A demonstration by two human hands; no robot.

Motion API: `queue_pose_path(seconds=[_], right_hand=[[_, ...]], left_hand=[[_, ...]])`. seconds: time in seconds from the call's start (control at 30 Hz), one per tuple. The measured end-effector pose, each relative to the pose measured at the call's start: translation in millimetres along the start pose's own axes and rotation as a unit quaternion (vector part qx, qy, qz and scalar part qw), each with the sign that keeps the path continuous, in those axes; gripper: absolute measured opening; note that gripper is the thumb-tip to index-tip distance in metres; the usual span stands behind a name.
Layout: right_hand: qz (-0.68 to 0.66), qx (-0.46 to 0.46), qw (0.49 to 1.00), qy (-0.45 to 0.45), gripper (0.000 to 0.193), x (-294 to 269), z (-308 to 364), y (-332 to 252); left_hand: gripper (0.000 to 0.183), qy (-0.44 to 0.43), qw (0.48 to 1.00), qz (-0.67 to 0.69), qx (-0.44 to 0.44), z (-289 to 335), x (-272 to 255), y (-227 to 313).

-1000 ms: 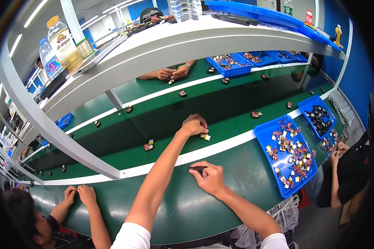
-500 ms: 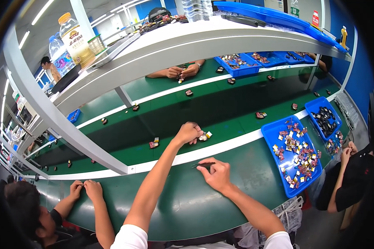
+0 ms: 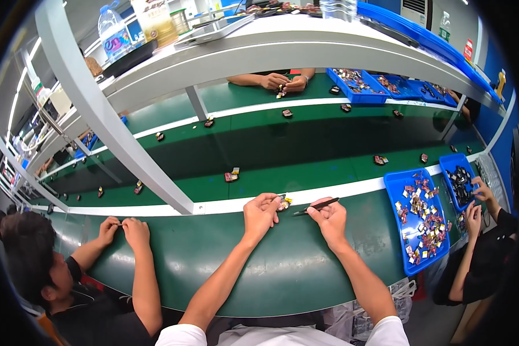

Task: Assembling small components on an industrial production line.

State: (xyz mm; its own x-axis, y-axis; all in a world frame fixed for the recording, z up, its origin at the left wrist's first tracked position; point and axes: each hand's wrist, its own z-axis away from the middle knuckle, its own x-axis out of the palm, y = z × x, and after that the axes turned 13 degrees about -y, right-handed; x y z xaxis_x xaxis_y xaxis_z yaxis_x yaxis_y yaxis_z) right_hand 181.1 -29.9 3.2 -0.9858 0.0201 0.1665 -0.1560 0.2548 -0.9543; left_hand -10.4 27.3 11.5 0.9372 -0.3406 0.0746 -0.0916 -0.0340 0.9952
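My left hand [image 3: 261, 218] is closed around a small component [image 3: 285, 203] with a yellow and white tab, held just above the white edge strip. Part of the component is hidden by the fingers. Close by on the right, my right hand [image 3: 330, 222] grips black tweezers [image 3: 324, 204] whose tip points left toward the component. Both hands are over the near side of the green worktable [image 3: 294, 265]. Beyond them, on the green belt, sits another reddish component [image 3: 231, 176] with a yellow-white tab.
A blue tray [image 3: 412, 270] of similar components lies to my right, beside a smaller blue tray [image 3: 448, 187] of black parts. Co-workers sit left and right; another person's hands [image 3: 284, 82] work across the belt. A white shelf [image 3: 259, 55] and its post [image 3: 115, 132] stand ahead.
My left hand has drawn back from the belt with the component. My right hand has come up beside it with the tweezers. The view has shifted, and the right co-worker's hands have moved to the smaller tray.
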Motion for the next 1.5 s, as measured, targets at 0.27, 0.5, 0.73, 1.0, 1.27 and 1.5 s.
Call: queue_pose_path(seconds=[0.27, 0.5, 0.73, 1.0, 1.27, 1.5], right_hand=[[0.046, -0.017, 0.999, -0.007, 0.016, 7, 3, -5], [0.020, 0.005, 0.998, 0.063, 0.019, 0, 4, -29], [0.026, -0.052, 0.987, 0.148, 0.022, -2, -8, -9], [0.075, -0.066, 0.991, 0.085, 0.018, 0, -1, -5], [0.025, -0.010, 0.992, 0.123, 0.020, -6, -7, -20], [0.046, -0.007, 0.999, -0.002, 0.019, 5, 5, -26]], left_hand=[[0.018, -0.003, 0.999, -0.038, 0.023, 6, 2, -4], [0.018, -0.040, 0.998, -0.043, 0.018, 1, 9, -1], [0.012, 0.092, 0.978, -0.017, 0.188, -7, -32, 107], [0.015, -0.010, 0.999, 0.009, 0.047, 14, -2, 52], [0.014, -0.034, 0.998, -0.047, 0.019, 14, 14, -2], [0.014, -0.035, 0.995, -0.083, 0.043, 18, 14, -10]])
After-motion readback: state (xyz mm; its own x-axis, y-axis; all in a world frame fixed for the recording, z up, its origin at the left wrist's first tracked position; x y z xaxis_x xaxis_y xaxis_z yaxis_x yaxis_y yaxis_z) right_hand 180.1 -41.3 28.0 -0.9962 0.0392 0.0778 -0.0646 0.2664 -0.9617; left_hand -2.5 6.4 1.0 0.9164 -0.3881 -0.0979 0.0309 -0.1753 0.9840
